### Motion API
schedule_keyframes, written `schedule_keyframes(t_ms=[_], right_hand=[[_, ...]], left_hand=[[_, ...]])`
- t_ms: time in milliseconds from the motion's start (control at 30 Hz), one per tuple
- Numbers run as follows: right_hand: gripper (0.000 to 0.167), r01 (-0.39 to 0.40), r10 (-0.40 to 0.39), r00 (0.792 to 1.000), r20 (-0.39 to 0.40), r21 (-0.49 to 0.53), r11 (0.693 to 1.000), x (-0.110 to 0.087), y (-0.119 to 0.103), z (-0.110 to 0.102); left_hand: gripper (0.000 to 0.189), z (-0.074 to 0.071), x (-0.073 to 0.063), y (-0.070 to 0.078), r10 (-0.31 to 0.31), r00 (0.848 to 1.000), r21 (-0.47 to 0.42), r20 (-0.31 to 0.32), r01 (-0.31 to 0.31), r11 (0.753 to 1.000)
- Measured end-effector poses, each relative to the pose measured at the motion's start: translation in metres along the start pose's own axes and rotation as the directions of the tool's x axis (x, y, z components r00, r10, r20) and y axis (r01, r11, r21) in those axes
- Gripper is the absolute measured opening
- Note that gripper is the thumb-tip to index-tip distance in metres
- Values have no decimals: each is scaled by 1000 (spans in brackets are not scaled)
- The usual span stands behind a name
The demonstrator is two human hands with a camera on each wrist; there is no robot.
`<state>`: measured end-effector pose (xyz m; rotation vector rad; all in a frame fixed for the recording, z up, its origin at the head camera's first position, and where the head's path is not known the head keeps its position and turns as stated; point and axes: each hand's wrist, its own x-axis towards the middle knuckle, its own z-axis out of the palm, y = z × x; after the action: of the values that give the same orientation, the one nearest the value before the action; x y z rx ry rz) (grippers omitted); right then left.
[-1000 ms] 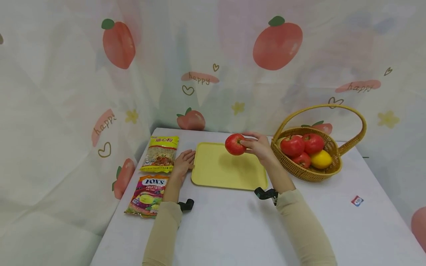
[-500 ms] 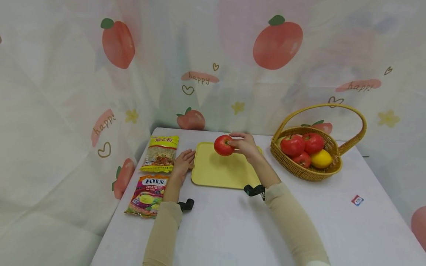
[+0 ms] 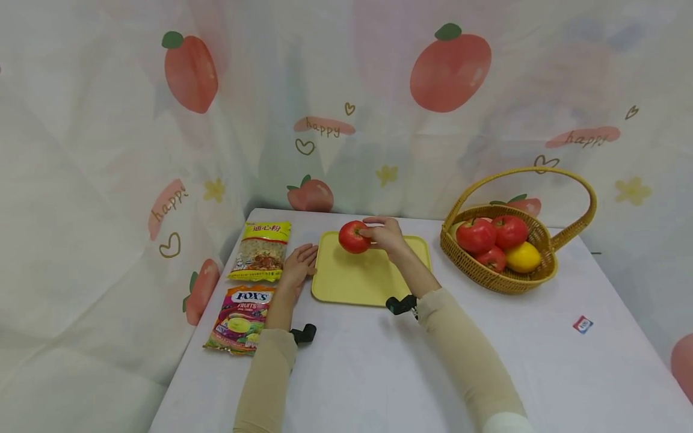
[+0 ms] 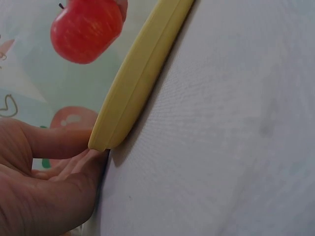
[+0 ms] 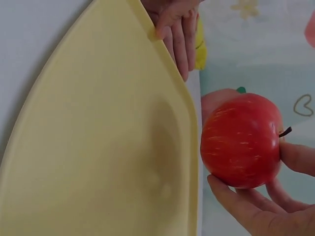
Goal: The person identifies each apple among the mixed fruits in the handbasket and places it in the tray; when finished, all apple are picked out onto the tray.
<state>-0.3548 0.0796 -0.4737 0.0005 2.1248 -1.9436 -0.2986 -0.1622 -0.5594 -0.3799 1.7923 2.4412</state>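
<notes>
A red apple (image 3: 354,237) is in my right hand (image 3: 384,236), with the thumb by its stem and the fingers on its other side. It hangs above the far left part of a yellow tray (image 3: 346,282); in the right wrist view a shadow falls on the tray below. My left hand (image 3: 298,266) lies at the tray's left edge. Its thumb (image 5: 167,22) touches the rim, while the other fingers stretch out straight along the outside. The left wrist view has the apple (image 4: 86,30) above the tray's edge (image 4: 133,83).
Left of the tray lie a yellow pasta bag (image 3: 262,251) and a purple FOX'S candy bag (image 3: 240,319). A wicker basket (image 3: 460,255) with several red fruits and a yellow lemon (image 3: 523,258) stands at the right. A small red-and-blue packet (image 3: 583,325) lies nearer the right edge.
My right hand has carried the apple leftward over the tray, from its right half to its far left part. The left hand has stayed at the tray's edge.
</notes>
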Motion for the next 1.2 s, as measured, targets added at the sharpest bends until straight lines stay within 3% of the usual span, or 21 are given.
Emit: schedule_keyframes(t_ms=[300, 733, 967, 1200], right_hand=[[44, -32, 31, 999, -22, -13, 999, 5, 3, 14], [42, -61, 57, 996, -65, -50, 997, 17, 8, 32], [44, -43, 15, 991, -131, -217, 975, 20, 12, 42], [48, -50, 11, 992, -125, -312, 949, 17, 20, 44]], left_hand=[[77, 0, -3, 1, -27, 1000, 21, -13, 27, 999], [80, 2, -3, 3, -10, 1000, 21, 0, 10, 1000], [79, 1, -3, 4, -4, 1000, 10, 3, 4, 1000], [79, 0, -1, 2, -13, 1000, 4, 5, 13, 1000]])
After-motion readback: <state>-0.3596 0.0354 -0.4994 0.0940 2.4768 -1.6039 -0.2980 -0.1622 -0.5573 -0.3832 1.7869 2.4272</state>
